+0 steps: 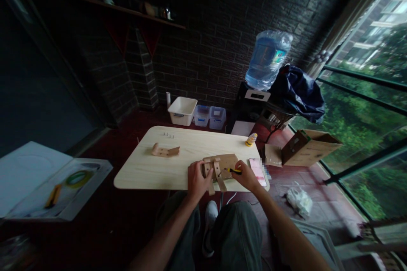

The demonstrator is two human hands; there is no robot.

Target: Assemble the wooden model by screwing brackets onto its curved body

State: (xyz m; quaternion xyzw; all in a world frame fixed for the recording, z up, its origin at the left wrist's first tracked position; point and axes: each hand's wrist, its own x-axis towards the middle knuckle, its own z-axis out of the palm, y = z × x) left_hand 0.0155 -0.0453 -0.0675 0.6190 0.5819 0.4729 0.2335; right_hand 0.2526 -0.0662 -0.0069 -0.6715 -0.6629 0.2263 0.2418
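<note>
A brown wooden assembly with strips and holes lies at the front edge of the pale table, two strips jutting past the edge. My left hand is closed on its left side. In my right hand is a yellow and black tool, its tip pointing left over the assembly. Farther left on the table rests another wooden piece with a rounded end. Several small screws lie behind it.
A yellow-capped bottle stands at the table's back right, and a pink-and-white sheet lies near the right edge. Bins sit behind the table. At the left is an open white box; at the right, a cardboard box.
</note>
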